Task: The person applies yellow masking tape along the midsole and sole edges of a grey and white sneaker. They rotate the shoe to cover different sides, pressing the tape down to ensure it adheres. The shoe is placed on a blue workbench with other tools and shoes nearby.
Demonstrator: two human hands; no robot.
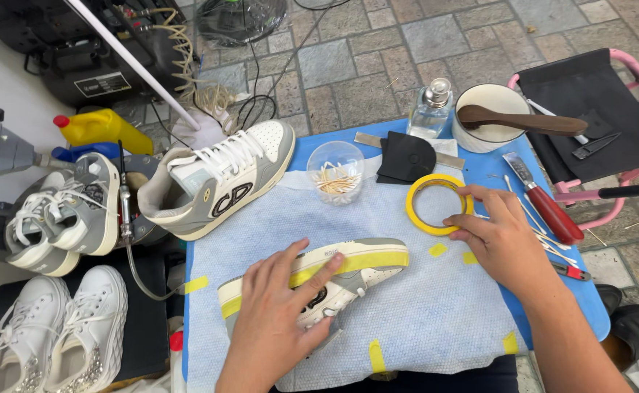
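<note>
Two hands, left hand [279,313] hiding sneaker [363,266] (side)

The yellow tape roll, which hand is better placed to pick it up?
The right hand: its fingers already rest on the yellow tape roll. The left hand is pressed flat on the sneaker lying on its side.

Both forearms come into view bare to the lower edge of the picture, with no sleeve or cuff showing. The left hand [279,316] wears no glove, ring or watch (none that shows from above, at least), and its nails are short. The right hand [505,240] is just as bare, wrist unadorned.
</note>
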